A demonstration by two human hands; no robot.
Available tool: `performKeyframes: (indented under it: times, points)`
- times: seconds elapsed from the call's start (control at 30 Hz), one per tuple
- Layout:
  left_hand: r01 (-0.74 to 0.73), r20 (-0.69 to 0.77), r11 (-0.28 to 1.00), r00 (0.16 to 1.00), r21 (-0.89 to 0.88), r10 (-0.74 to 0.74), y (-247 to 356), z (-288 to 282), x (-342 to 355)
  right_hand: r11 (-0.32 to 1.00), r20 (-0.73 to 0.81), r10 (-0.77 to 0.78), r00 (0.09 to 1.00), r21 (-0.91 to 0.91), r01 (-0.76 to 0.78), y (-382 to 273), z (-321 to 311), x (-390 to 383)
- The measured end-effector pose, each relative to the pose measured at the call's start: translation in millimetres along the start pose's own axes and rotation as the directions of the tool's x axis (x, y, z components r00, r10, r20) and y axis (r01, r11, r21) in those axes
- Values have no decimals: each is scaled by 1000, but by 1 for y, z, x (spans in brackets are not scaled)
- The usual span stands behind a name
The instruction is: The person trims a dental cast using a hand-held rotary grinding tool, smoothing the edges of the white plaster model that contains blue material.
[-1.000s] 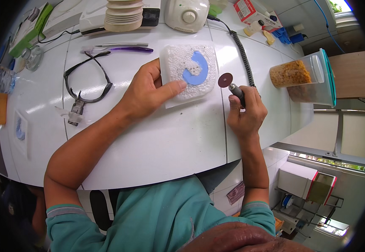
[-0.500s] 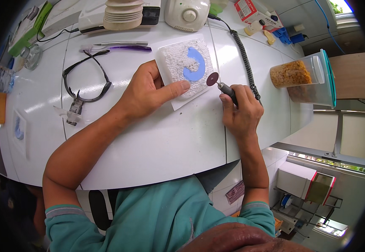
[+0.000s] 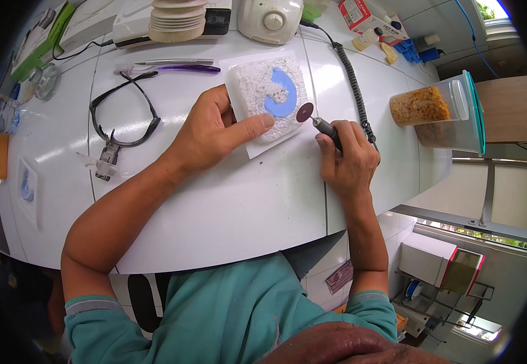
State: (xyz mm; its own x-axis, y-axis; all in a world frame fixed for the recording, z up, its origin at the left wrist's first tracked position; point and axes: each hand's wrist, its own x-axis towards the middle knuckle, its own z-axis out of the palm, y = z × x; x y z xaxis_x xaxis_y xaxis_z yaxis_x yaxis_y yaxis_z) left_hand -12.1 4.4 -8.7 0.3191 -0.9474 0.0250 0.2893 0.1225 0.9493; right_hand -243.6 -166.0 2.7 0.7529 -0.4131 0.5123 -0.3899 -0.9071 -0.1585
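My left hand (image 3: 215, 130) grips a white, bumpy-surfaced block (image 3: 252, 82) by its left edge and lower corner, thumb on top. Set into the block is a light blue horseshoe-shaped piece (image 3: 287, 100), with white bumpy material inside its curve. The block sits on a flat white base that juts out past its edges. In my right hand (image 3: 350, 159) is a rotary handpiece (image 3: 327, 132), held like a pen. A dark reddish-brown disc (image 3: 304, 112) on its tip is close to the block's right side; whether they touch I cannot tell.
Black-framed glasses (image 3: 131, 144) with a clip-on attachment lie left on the white table (image 3: 215, 218). Beyond them are a metal tool (image 3: 175, 61) and a purple-handled brush (image 3: 187, 69). A coiled cord (image 3: 353, 82) runs from a control box (image 3: 271, 23). Tubs (image 3: 424, 109) of orange granules stand right.
The disc and handpiece tip have shifted very slightly left and away from me. My left hand and the block have barely moved.
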Motion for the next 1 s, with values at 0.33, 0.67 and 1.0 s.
performKeyframes:
  times: [0.33, 0.67, 1.0]
  points:
    - [22, 12, 998, 1000, 61, -23, 3, -1, -1, 1000, 4, 3, 1000, -4, -3, 1, 1, 0]
    - [20, 45, 1000, 999, 13, -21, 0, -2, 1, 1000, 10, 14, 1000, -5, -14, 1, 0, 0]
    - [22, 49, 1000, 999, 9, -23, 0, -2, 1, 1000, 14, 25, 1000, -5, -25, 2, 1, -1]
